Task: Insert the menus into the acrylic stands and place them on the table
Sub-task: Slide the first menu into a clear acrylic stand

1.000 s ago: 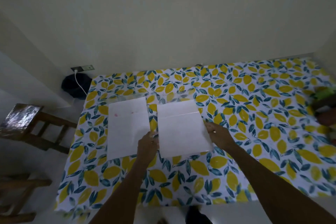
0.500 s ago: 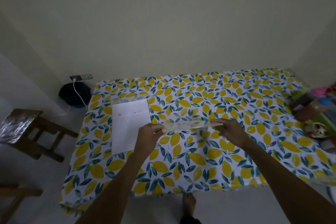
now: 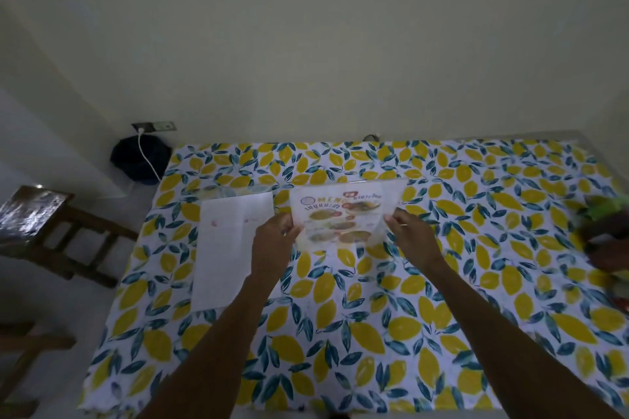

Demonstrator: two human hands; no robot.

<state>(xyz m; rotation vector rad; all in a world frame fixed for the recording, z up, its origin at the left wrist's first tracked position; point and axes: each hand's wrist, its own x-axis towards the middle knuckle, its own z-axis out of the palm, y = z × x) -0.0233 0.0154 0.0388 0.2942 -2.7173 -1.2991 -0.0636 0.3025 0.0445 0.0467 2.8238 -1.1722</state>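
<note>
Holding the acrylic stand [image 3: 342,218] upright between both hands, you have its printed face turned toward you, so the menu [image 3: 337,214] inside it shows dishes and a red-and-green heading. Your left hand [image 3: 274,245] grips the stand's left edge, fingers curled closed around it, and your right hand [image 3: 413,238] pinches the right edge in the same way. A ring shows on a finger of each hand. The stand sits over the far middle of the table [image 3: 374,333]; whether its bottom edge touches the cloth you cannot tell from this angle.

Just to the left of the stand, a white sheet [image 3: 228,248] lies flat on the tablecloth, blank side up with faint pinkish marks showing through near its top. Your left hand and forearm partly cover its right edge. A clear edge, hard to make out, shows along the top of that sheet.

The tablecloth is white with yellow lemons and blue-green leaves. At the table's right edge there is a blurred heap of coloured items [image 3: 606,238], too smeared to name. Off the table's left side stands a dark wooden chair [image 3: 44,224], and against the wall behind it sits a dark round object [image 3: 139,156] with a white cable [image 3: 146,153] running up to a wall socket [image 3: 155,126].
</note>
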